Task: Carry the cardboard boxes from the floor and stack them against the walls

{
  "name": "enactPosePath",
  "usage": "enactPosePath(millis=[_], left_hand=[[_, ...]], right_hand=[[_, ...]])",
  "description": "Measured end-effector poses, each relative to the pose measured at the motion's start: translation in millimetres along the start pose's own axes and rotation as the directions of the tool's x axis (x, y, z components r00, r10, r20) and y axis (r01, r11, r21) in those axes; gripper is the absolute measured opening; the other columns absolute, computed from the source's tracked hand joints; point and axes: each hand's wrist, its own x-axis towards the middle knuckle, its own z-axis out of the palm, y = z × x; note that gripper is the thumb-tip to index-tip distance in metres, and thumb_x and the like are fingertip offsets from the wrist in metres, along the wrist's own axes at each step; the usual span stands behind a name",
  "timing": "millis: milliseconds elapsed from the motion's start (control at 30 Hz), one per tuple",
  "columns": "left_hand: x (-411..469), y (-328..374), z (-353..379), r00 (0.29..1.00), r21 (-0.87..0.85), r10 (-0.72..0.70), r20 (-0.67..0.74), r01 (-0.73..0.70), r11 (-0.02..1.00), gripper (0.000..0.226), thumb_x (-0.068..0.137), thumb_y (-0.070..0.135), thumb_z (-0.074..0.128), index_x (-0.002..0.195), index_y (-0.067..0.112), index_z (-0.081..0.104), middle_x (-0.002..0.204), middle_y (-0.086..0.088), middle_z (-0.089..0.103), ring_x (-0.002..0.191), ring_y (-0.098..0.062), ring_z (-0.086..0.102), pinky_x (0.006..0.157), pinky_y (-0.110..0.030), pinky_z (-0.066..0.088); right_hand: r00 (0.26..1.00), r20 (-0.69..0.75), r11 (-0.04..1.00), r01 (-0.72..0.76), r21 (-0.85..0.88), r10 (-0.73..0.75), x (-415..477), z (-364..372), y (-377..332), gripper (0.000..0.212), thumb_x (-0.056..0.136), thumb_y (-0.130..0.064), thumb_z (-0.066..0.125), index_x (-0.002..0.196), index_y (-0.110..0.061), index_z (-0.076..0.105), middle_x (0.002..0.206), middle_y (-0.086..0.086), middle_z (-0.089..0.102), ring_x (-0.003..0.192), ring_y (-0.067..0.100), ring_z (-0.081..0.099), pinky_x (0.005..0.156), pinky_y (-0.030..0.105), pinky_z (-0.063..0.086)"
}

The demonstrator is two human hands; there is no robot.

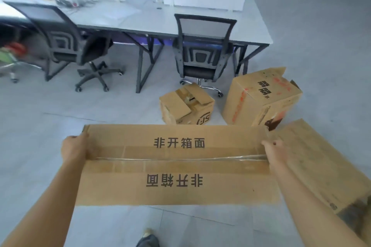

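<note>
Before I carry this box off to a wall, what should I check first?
1. Left hand grip on the taped cardboard box: ok, it holds the left end.
2. Right hand grip: ok, it holds the right end.
3. Tape seam across the top: ok, flaps closed.
4. Path straight ahead: not ok, the small SF box and the tall open-flapped box sit on the floor in front of the office chair.
5. Right side: not ok, a large cardboard box lies close by.
6. Stacking spot at a wall: cannot tell, no stack shows in view.
</note>
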Motion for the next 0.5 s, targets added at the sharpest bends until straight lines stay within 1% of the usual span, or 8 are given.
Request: enactPosePath(millis=[67,100,167,233,333,367,433,500], left_hand=[[5.6,-17.4,-44.5,0.995,-0.049,-0.038,-0.094,0.034,0.998,0.044,0.092,0.038,0.052,0.063,0.007,0.04,0.061,-0.009,0.035,0.071,-0.028,0.039,0.059,-0.035,0.029],[7.8,-26.8,-66.3,0.988,-0.086,-0.058,-0.14,0.047,0.995,0.044,0.091,0.037,0.053,0.061,0.01,0.037,0.061,-0.008,0.032,0.07,-0.027,0.036,0.058,-0.035,0.028],[14.7,-49.2,-110.1,0.969,-0.165,-0.105,-0.225,0.069,0.984,0.044,0.09,0.036,0.055,0.059,0.013,0.033,0.062,-0.006,0.03,0.073,-0.026,0.034,0.061,-0.034,0.027],[15.3,-70.8,-154.7,0.945,-0.229,-0.165,-0.283,0.101,0.968,0.045,0.088,0.041,0.057,0.06,0.013,0.036,0.064,-0.007,0.034,0.074,-0.027,0.036,0.064,-0.034,0.029],[6.2,-104.5,-222.8,0.899,-0.298,-0.232,-0.371,0.121,0.947,0.046,0.088,0.045,0.055,0.061,0.011,0.04,0.08,-0.012,0.046,0.078,-0.028,0.043,0.071,-0.036,0.034],[1.1,-116.0,-245.2,0.883,-0.313,-0.247,-0.4,0.121,0.942,0.046,0.089,0.043,0.055,0.061,0.01,0.04,0.083,-0.013,0.047,0.079,-0.028,0.044,0.071,-0.036,0.034],[-7.8,-143.1,-289.9,0.847,-0.342,-0.281,-0.452,0.126,0.931,0.046,0.089,0.041,0.056,0.061,0.008,0.041,0.084,-0.014,0.048,0.077,-0.028,0.045,0.07,-0.036,0.034],[-17.0,-171.7,-334.7,0.809,-0.409,-0.322,-0.491,0.112,0.906,0.044,0.085,0.044,0.059,0.062,0.008,0.046,0.082,-0.014,0.051,0.076,-0.029,0.049,0.07,-0.039,0.04]], right_hand=[[0.994,0.084,0.997,0.073,0.02,-0.075,-15.8,28.2,-26.6,0.025,0.084,-0.015,0.058,0.102,0.001,0.052,0.105,0.019,0.057,0.092,0.032,0.052,0.078,0.039,0.042],[0.986,0.125,0.994,0.104,0.021,-0.106,-24.7,43.2,-38.5,0.02,0.083,-0.013,0.058,0.095,0.001,0.051,0.102,0.023,0.058,0.092,0.035,0.054,0.078,0.041,0.043],[0.964,0.207,0.986,0.159,0.043,-0.165,-46.8,73.1,-60.5,0.018,0.083,-0.01,0.058,0.087,0.005,0.05,0.104,0.031,0.058,0.085,0.038,0.054,0.071,0.037,0.04],[0.932,0.29,0.976,0.208,0.056,-0.216,-73.5,102.0,-77.4,0.013,0.083,-0.011,0.057,0.084,-0.003,0.048,0.098,0.024,0.058,0.08,0.03,0.051,0.069,0.033,0.038],[0.87,0.39,0.951,0.305,0.058,-0.303,-124.8,144.3,-95.5,0.014,0.082,-0.012,0.057,0.078,-0.01,0.044,0.089,0.012,0.052,0.079,0.025,0.047,0.07,0.034,0.038],[0.846,0.423,0.942,0.329,0.064,-0.324,-143.7,157.8,-100.2,0.015,0.081,-0.012,0.057,0.077,-0.01,0.043,0.088,0.011,0.049,0.079,0.024,0.046,0.07,0.034,0.036],[0.809,0.465,0.926,0.371,0.069,-0.359,-185.1,183.9,-109.0,0.015,0.082,-0.013,0.058,0.085,-0.007,0.044,0.088,0.01,0.048,0.08,0.025,0.045,0.071,0.035,0.036],[0.772,0.503,0.907,0.415,0.068,-0.39,-230.0,209.1,-115.6,0.016,0.082,-0.014,0.059,0.088,-0.007,0.046,0.089,0.01,0.05,0.082,0.027,0.047,0.073,0.037,0.039]])
